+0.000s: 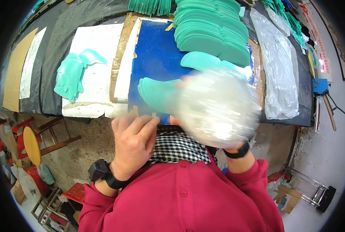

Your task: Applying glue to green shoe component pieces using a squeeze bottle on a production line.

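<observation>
My left hand (135,135) rests at the near edge of a blue board (151,50), its fingers slightly bent and a little apart, with no held thing showing. Small beige tape strips (154,115) lie by its fingertips. In my right hand (231,148) is a large round, shiny whitish thing (221,108), smeared by motion. It hides most of that hand, and its kind cannot be made out. Beside it on the board lies a thin green curved sheet piece (157,92), partly covered. Another green piece (201,60) sits farther back.
Tall stacks of green pieces (211,31) stand at the back of the board. To the left, loose green pieces (70,75) lie on a white sheet (99,42). Clear plastic bags (277,73) cover the right side. A wooden stool (32,146) stands at lower left.
</observation>
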Motion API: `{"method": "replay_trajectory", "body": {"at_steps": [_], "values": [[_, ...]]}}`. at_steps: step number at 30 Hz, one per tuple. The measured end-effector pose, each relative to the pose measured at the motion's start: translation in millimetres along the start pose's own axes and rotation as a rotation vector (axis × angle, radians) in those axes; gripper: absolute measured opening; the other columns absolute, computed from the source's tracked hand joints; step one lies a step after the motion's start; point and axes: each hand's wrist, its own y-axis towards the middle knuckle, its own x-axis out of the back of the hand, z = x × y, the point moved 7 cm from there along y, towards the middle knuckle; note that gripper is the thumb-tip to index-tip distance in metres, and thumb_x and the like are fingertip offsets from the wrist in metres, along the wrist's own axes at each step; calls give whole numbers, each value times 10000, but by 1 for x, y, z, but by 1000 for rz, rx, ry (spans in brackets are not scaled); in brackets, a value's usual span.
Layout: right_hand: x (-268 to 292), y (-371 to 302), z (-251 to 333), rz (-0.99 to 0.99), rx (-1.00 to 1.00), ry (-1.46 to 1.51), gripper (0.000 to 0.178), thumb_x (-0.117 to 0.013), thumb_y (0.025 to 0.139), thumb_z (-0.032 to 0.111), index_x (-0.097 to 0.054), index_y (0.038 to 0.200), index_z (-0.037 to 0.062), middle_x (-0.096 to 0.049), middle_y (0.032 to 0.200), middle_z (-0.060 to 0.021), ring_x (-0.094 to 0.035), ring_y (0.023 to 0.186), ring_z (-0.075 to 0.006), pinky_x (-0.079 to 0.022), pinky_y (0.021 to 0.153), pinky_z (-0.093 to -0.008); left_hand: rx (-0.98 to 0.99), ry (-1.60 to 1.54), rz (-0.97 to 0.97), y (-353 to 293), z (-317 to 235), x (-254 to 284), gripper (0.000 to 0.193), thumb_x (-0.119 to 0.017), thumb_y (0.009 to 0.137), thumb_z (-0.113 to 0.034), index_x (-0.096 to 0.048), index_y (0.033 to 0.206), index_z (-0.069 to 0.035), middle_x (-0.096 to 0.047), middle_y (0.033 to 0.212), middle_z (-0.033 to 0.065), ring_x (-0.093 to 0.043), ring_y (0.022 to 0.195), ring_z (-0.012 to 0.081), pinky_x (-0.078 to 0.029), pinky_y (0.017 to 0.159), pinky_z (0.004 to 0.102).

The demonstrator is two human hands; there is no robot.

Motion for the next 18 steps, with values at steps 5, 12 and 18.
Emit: {"method": "replay_trajectory", "body": {"at_steps": [5, 12, 18], "values": [[95, -76, -40, -691, -456, 279, 499, -869, 867, -20, -667, 1324, -19, -746, 1236, -124, -731, 1064, -209, -598, 981, -384, -72, 20, -25, 20, -2, 1, 349, -808, 834, -59, -781, 1173, -136, -731, 1134, 10, -606, 1069, 295, -408, 972, 449], [66, -4, -31, -692, -367, 554, 347, -864, 896, 1, -705, 1204, -5, -768, 1055, -79, -741, 903, -152, -628, 790, -312, -105, 96, 89, 38, -15, -12, 365, -810, 838, -104, -775, 1199, -144, -707, 1207, 11, -586, 1113, 309, -412, 993, 462], [26, 53, -3, -558, -101, 325, 621, -936, 794, 113, -624, 1330, 82, -778, 1107, -143, -780, 1015, -212, -620, 855, -374, -110, 131, 100, 41, -23, -13, 351, -810, 847, -119, -777, 1196, -139, -710, 1198, 20, -587, 1110, 320, -423, 995, 468]]}}
